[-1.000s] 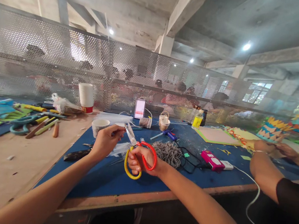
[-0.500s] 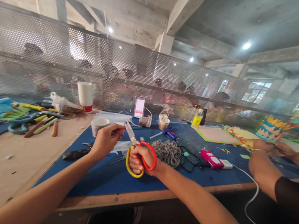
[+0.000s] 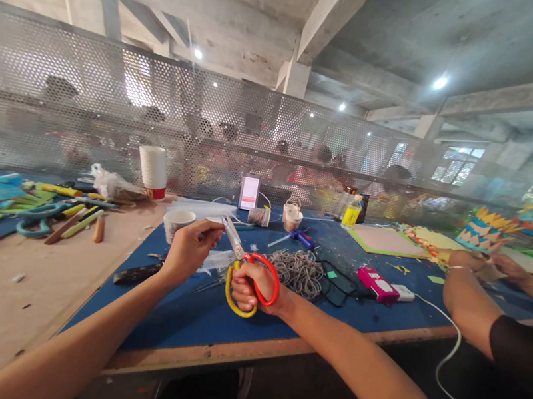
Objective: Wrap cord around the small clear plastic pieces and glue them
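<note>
The right hand (image 3: 253, 285) was closed through the loops of the scissors (image 3: 248, 271) — one handle red, one yellow — with the short steel blades angled up and to the left, a little apart. The left hand (image 3: 190, 248) pinched something thin and pale at its fingertips, just beside the blade tips; it was too small and washed out to say whether it was a strip of clear film, thread or paper. Both hands hovered above the blue mat on the desk (image 3: 206, 325), in front of a white paper cup (image 3: 178, 222) and a loose heap of grey cord (image 3: 299, 272).

To do this cut well, the judgement was that the pinched piece wanted to be held taut and fed deep between the blades, not nipped at the tips, where thin stuff tends to fold and slip. The left fingers (image 3: 208, 232) sat very close to the steel, so they were better kept behind the line of the cut. A single smooth closing of the right fingers would likely give a cleaner edge than several short snips.

On the right, a co-worker's hands (image 3: 481, 264) worked at coloured paper, well apart from the scissors. A pink device (image 3: 377, 284) with a white cable lay between the two people, and a phone (image 3: 248, 193) stood lit against the perforated screen.
</note>
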A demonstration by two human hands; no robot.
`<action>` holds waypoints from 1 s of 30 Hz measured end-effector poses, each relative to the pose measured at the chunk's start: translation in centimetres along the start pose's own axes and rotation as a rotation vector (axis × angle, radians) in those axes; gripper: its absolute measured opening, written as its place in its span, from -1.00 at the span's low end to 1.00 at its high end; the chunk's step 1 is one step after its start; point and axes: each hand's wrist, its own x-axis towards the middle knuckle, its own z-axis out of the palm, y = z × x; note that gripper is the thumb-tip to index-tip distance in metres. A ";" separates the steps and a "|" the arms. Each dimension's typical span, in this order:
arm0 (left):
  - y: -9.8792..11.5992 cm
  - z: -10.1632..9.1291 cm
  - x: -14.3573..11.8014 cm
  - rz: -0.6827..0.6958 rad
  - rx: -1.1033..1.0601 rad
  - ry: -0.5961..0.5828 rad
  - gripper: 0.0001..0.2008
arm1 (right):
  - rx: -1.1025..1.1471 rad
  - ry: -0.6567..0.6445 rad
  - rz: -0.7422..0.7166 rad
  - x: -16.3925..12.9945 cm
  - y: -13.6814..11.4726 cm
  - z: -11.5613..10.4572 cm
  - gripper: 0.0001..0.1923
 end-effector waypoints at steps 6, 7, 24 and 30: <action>0.1 -0.1 0.0 -0.005 -0.017 0.002 -0.74 | -0.023 0.000 0.017 0.0 0.0 -0.1 -0.71; 0.1 -0.1 0.0 -0.010 -0.029 -0.002 -0.75 | -0.031 0.000 0.013 -0.1 0.0 -0.1 -0.72; -0.3 0.1 -0.1 -0.033 -0.006 -0.014 -0.74 | -0.031 0.039 -0.002 0.0 0.1 0.1 -0.72; -0.1 -0.2 0.0 0.015 0.053 -0.003 -0.75 | -0.054 0.039 0.000 -0.2 0.0 0.4 -0.70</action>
